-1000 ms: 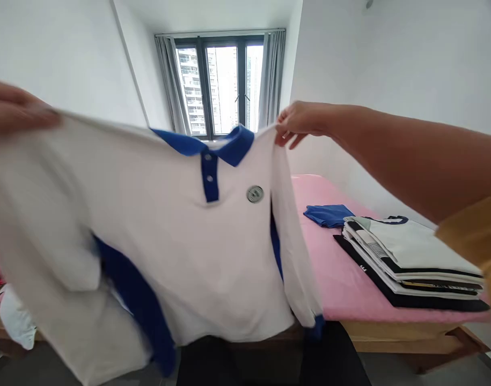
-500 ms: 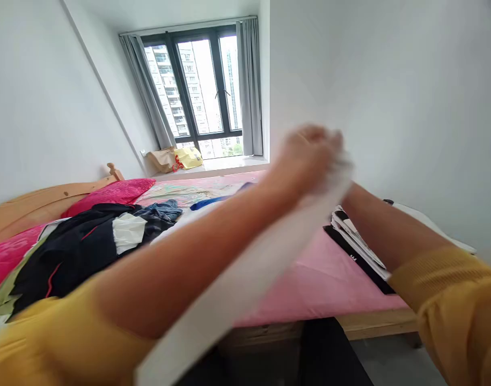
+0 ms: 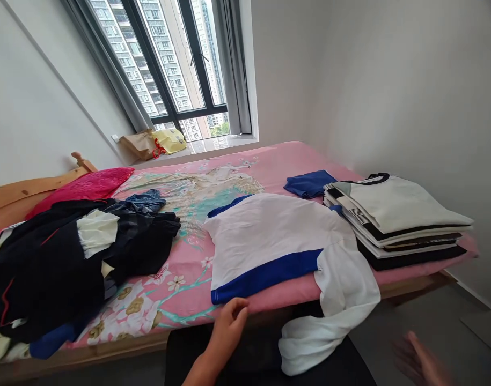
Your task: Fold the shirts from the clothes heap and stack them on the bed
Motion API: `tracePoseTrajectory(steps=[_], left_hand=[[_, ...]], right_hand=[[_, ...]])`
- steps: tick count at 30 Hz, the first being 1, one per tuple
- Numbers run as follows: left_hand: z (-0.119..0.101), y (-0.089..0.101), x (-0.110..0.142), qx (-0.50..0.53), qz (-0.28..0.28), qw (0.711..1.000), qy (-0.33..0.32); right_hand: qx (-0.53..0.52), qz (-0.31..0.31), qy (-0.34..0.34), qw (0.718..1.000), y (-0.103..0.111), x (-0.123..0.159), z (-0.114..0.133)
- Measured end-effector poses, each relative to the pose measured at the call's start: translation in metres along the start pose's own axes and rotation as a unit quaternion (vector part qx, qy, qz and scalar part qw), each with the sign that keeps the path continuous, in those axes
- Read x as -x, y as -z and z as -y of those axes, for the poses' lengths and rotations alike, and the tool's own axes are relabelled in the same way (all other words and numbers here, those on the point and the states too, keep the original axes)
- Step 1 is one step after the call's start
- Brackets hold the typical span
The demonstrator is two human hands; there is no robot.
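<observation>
Item count:
1 loose shirt (image 3: 269,230), 1 folded stack (image 3: 406,209), 1 blue cloth (image 3: 309,184), 1 clothes pile (image 3: 60,257), 2 bags (image 3: 138,145), 2 curtains (image 3: 233,64), 1 window (image 3: 170,69), 1 bed (image 3: 283,161).

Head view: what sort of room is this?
Likely a bedroom: a bed with a wooden headboard, a red pillow on it, and a curtained window behind.

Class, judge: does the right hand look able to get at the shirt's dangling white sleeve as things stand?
Probably yes: the white sleeve hangs over the edge of the bed, and nothing shows between it and the right hand, though that hand is blurred.
</observation>
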State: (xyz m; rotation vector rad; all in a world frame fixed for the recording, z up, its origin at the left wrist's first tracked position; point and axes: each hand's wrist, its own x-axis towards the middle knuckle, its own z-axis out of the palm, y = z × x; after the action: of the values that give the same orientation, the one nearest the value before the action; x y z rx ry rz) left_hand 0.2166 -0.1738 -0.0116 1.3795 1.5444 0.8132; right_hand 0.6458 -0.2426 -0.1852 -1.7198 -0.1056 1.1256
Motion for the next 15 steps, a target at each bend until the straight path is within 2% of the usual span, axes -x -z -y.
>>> tracePoseTrajectory(steps=[2, 3, 5, 8, 10, 12, 15], left_hand=[[0.049, 0.022, 0.014, 0.046, -0.085, 0.992, 0.085], [0.067, 0.03, 0.021, 0.069, -0.116, 0.984, 0.117], [0.086, 0.04, 0.031, 0.103, -0.159, 0.971, 0.147], [0.088, 0.043, 0.03, 0.119, -0.189, 0.967, 0.126], [0.08, 0.04, 0.02, 0.126, -0.177, 0.969, 0.116], [0.072, 0.036, 0.007, 0.131, -0.138, 0.975, 0.118], [0.064, 0.033, -0.011, 0.116, -0.082, 0.984, 0.104]], right_hand=[[0.013, 0.036, -0.001, 0.999, -0.009, 0.011, -0.011], [0.022, 0.057, 0.0, 0.998, -0.019, 0.016, -0.011], [0.034, 0.081, -0.011, 0.996, -0.044, 0.025, -0.004], [-0.004, 0.108, -0.025, 0.994, -0.079, 0.033, 0.008], [-0.06, 0.106, -0.019, 0.992, -0.092, 0.039, 0.013], [-0.112, 0.081, -0.001, 0.99, -0.096, 0.045, 0.017], [-0.134, 0.047, 0.018, 0.99, -0.089, 0.052, 0.026]])
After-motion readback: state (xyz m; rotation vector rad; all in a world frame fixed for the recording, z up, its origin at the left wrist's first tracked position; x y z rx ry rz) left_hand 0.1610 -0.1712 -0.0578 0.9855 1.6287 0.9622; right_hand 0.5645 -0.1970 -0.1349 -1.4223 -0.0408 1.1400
